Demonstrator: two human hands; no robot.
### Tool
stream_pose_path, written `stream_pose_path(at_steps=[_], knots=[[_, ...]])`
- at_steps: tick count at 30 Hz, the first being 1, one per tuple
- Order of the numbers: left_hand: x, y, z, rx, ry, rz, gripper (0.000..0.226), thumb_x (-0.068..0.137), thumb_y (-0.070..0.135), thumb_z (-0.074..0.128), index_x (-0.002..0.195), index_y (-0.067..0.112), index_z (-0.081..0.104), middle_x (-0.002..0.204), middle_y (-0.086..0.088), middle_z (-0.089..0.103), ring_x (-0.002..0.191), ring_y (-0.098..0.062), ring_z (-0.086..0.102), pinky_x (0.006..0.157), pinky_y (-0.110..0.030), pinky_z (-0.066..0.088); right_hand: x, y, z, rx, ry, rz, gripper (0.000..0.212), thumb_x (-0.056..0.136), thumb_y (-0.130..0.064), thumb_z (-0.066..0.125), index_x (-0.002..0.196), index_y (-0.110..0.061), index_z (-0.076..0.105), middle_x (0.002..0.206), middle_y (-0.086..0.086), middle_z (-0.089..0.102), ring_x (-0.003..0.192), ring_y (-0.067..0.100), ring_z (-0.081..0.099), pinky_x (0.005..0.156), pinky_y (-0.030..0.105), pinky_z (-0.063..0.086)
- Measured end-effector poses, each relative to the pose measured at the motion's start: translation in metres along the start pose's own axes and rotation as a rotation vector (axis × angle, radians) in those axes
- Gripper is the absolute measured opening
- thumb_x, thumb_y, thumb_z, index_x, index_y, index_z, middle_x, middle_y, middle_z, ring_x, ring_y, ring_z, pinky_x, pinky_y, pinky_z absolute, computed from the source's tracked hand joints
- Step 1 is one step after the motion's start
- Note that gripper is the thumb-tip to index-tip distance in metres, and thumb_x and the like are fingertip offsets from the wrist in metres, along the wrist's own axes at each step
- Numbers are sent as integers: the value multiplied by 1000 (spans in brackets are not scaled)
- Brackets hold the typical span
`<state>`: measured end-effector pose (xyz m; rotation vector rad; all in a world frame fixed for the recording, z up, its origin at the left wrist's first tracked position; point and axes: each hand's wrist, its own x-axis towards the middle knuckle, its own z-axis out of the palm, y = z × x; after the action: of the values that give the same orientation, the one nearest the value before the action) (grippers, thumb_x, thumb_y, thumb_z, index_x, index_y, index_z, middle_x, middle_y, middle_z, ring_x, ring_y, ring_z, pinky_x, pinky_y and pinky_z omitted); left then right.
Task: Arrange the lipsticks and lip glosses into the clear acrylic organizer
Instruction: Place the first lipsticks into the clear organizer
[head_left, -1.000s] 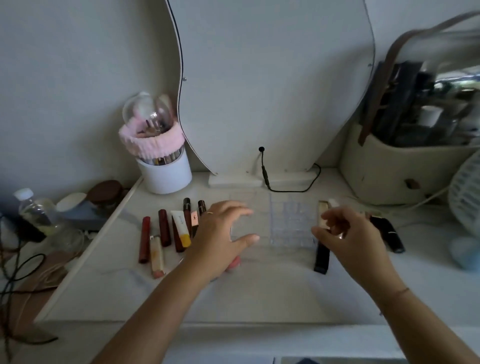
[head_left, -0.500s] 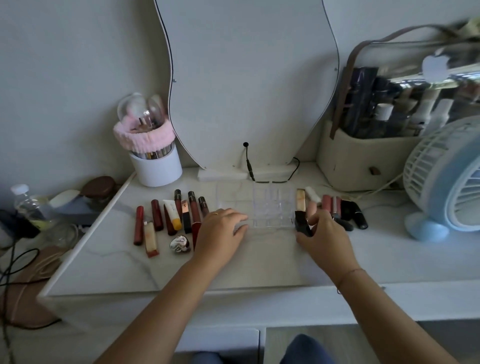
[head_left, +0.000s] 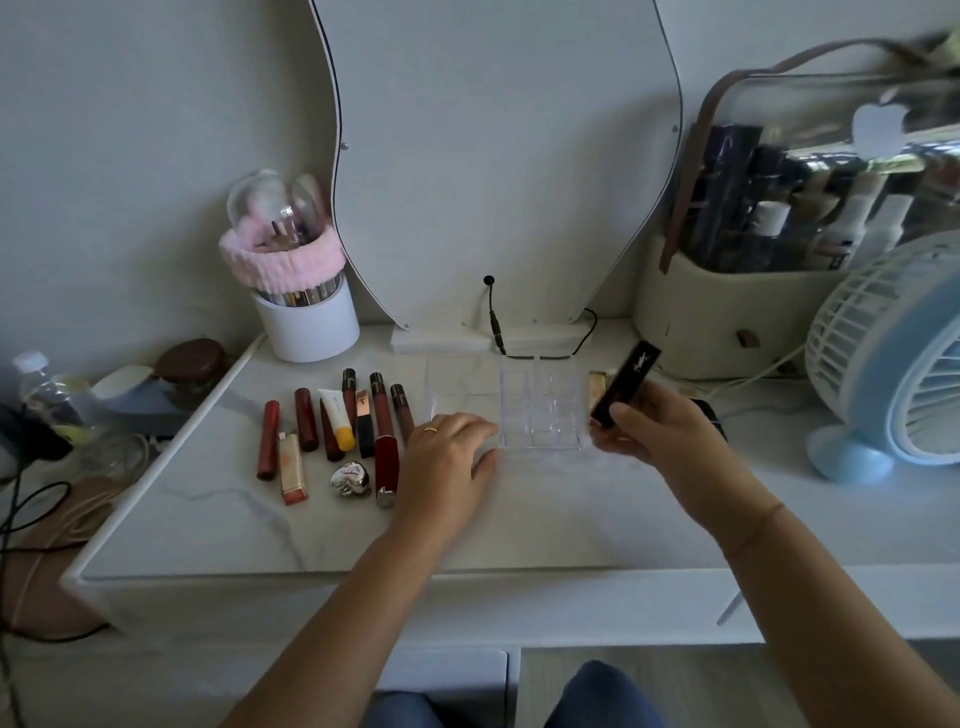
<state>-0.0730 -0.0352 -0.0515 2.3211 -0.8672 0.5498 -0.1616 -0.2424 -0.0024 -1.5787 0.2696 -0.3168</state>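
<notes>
Lipstick (head_left: 626, 382), black and square-sided with a gold monogram on its upper face, held tilted above the right edge of the clear acrylic organizer (head_left: 540, 410). My right hand (head_left: 660, 431) pinches its lower end between thumb and curled fingers, the upper end pointing up and away toward the mirror (head_left: 493, 156). I judge the case light, rigid and smooth-lacquered, hence apt to slip. Its flat sides give the surest purchase, and a hold nearer the middle would steady it when I stand it in a cell. The organizer sits on the marble tabletop (head_left: 519, 519) in front of the mirror. It is a grid of small square cells, all apparently empty. Its transparent walls are hard to trace, and I judge it light enough to slide if nudged. My left hand (head_left: 447, 457) rests on the tabletop at the organizer's near-left corner, fingers relaxed and nearly straight; whether the tips touch the wall or lie just beside it, I cannot tell. Other lipsticks and glosses (head_left: 358, 421) lie in a row to the left, and a few more lie beyond my right hand, mostly hidden.
</notes>
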Motion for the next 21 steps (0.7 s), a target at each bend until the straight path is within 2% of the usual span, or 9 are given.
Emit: stream_pose_path(at_steps=[3,6,8,10,12,13,16,21], knots=[[-1,0,0,-15,5,-4,24,76,9,71,100,13,70,98,-4,70,92,-26,63,84,-40,48,22,-19,7,-120,-40,-40,13,91,-10,54,101,-15,61,100,11,70,90,24,68,87,37,54],[0,0,-1,-24,4,-8,24,76,8,70,100,12,70,97,-5,70,92,-27,63,84,-41,48,49,-36,18,-313,0,-164,11,90,-21,58,100,-21,61,94,-5,70,83,7,64,78,18,50],[1,0,-2,-30,-2,-20,24,77,8,69,101,11,70,97,-6,70,92,-27,63,85,-41,47,64,-42,28,-370,-14,-236,15,87,-20,62,102,-21,62,88,-13,68,81,2,64,69,8,49],[2,0,-1,-42,-3,-33,23,79,10,67,101,12,70,99,-6,71,94,-26,63,86,-40,45,77,-43,38,-443,-45,-275,19,83,-17,67,101,-17,62,89,-8,69,82,11,66,73,12,51],[2,-1,-1,-48,-10,-52,23,81,13,66,103,14,70,101,-4,70,97,-24,62,89,-39,43,88,-41,48,-535,-83,-287,28,79,-15,70,105,-11,62,96,2,71,87,19,66,81,28,53],[2,-2,-1,-49,-14,-61,23,82,15,65,104,15,69,102,-2,70,98,-23,61,91,-37,41,93,-39,52,-568,-100,-287,30,78,-16,71,106,-10,62,97,4,71,88,21,66,83,32,53],[1,-4,-2,-64,-14,-83,22,83,18,64,105,18,69,103,0,69,99,-20,60,94,-35,38,104,-32,59,-630,-118,-283,23,78,-18,71,98,-14,62,92,1,69,85,19,66,81,31,52],[1,-5,-2,-80,-11,-91,22,83,19,63,104,20,69,102,2,70,99,-18,60,93,-32,36,115,-31,59,-706,-133,-289,16,77,-21,72,90,-18,62,83,-3,66,74,12,61,66,21,48]])
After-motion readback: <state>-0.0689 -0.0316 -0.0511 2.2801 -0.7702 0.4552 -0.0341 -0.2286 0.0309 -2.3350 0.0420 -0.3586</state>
